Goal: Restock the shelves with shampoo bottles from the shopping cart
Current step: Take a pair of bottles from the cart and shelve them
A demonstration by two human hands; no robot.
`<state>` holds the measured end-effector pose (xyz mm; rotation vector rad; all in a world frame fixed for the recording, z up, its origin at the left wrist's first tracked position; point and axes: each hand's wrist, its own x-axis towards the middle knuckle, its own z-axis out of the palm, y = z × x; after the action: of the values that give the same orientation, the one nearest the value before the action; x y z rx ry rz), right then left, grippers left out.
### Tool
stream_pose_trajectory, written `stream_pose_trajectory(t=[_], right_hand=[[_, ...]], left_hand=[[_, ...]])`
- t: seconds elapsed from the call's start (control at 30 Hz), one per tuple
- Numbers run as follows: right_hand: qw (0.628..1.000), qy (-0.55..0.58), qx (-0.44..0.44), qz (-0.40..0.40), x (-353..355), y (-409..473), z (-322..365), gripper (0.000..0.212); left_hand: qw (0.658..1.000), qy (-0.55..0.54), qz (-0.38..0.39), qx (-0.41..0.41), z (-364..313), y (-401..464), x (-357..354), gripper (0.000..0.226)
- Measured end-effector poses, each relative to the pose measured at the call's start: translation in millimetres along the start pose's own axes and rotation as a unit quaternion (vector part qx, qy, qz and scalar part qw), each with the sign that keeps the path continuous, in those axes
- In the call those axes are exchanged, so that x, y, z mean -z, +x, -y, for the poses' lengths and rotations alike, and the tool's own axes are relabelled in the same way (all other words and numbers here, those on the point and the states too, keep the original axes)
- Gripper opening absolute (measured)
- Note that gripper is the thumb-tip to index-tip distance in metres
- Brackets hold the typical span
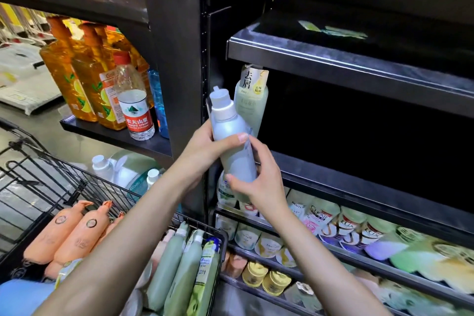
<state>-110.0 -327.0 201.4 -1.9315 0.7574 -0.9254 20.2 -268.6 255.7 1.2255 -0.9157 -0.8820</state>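
I hold a pale grey-blue shampoo bottle (232,136) with a white cap upright in front of the dark middle shelf (359,185). My left hand (205,146) grips its upper body from the left. My right hand (259,174) grips its lower body from the right. One pale green shampoo bottle (252,100) with a paper tag stands on that shelf at its left end, just behind the held bottle. The black wire shopping cart (51,179) at lower left carries peach bottles (77,231) and green bottles (179,261).
Orange liquid bottles (77,79) and a water bottle (134,102) fill the left shelving bay. A black upright post (177,59) divides the bays. The shelf below (359,238) is packed with assorted shampoo bottles. The upper right shelf (346,59) is dark and bare.
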Motion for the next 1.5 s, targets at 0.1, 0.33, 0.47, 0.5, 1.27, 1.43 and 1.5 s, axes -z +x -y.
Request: stream_pose_trajectory(t=[0.1,0.33,0.47,0.5,1.27,1.43,1.5], right_hand=[[0.999,0.012,0.005,0.038,9,34,0,0.077],[0.998,-0.028,0.008,0.052,17,86,-24,0.067],[0.998,0.046,-0.030,0.041,20,84,-36,0.058],[0.997,0.059,-0.036,0.035,21,85,-37,0.055],[0.996,-0.065,-0.056,0.029,25,81,-65,0.047],[0.995,-0.073,-0.051,0.046,26,78,-63,0.055],[0.997,-0.049,-0.059,0.030,24,75,-59,0.059]], left_hand=[[0.995,0.059,-0.072,-0.036,-8,29,-8,0.056],[0.955,0.176,-0.233,-0.049,-1,74,-37,0.061],[0.969,0.158,-0.188,-0.034,12,83,-34,0.067],[0.975,0.148,-0.164,-0.036,15,84,-29,0.072],[0.970,0.150,-0.190,0.026,57,82,-29,0.064],[0.972,0.179,-0.150,0.041,95,48,-16,0.047],[0.962,0.248,-0.115,0.026,123,16,-6,0.049]])
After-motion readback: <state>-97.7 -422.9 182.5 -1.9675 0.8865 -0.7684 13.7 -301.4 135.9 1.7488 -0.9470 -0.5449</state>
